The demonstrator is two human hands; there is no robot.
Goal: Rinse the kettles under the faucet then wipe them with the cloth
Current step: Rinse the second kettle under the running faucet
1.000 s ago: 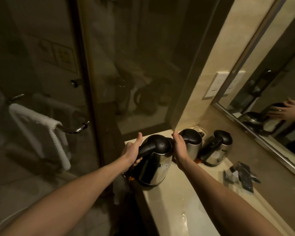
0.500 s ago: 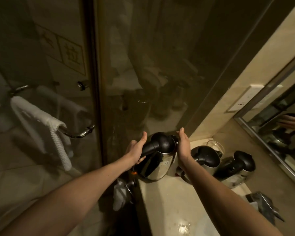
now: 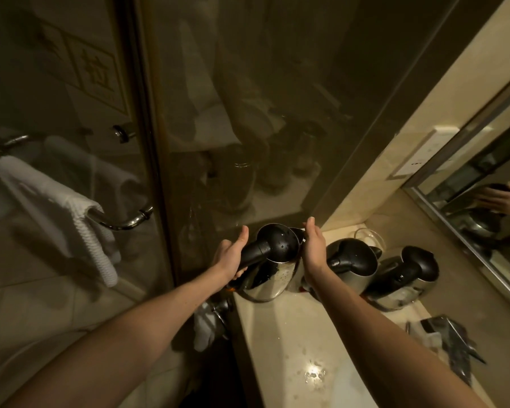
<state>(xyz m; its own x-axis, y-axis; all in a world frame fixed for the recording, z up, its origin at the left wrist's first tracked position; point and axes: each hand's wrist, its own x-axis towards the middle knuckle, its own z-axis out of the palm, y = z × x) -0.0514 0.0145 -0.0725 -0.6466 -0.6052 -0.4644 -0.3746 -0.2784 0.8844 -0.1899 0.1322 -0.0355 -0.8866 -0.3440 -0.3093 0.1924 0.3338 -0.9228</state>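
Three steel kettles with black lids and handles stand in a row at the far end of the wet counter (image 3: 295, 334). The leftmost kettle (image 3: 273, 279), beaded with water drops, sits at the counter's left corner against the glass. My left hand (image 3: 230, 257) curls around its black handle, thumb up. My right hand (image 3: 314, 248) is flat, fingers straight, against its right side by the spout. The second kettle (image 3: 357, 266) and the third kettle (image 3: 407, 278) stand untouched to the right. A white cloth (image 3: 203, 328) hangs below the counter's left edge.
A chrome faucet (image 3: 451, 340) sits at the right of the counter under the mirror (image 3: 498, 172). A glass partition (image 3: 248, 113) rises behind the kettles. A white towel (image 3: 56, 207) hangs on the shower door handle at left. A clear glass vessel (image 3: 368, 237) stands behind the second kettle.
Both hands have carried the kettle away and to the left, and it now rests at the counter's far left corner. My right hand has flattened beside it. The view has turned left.
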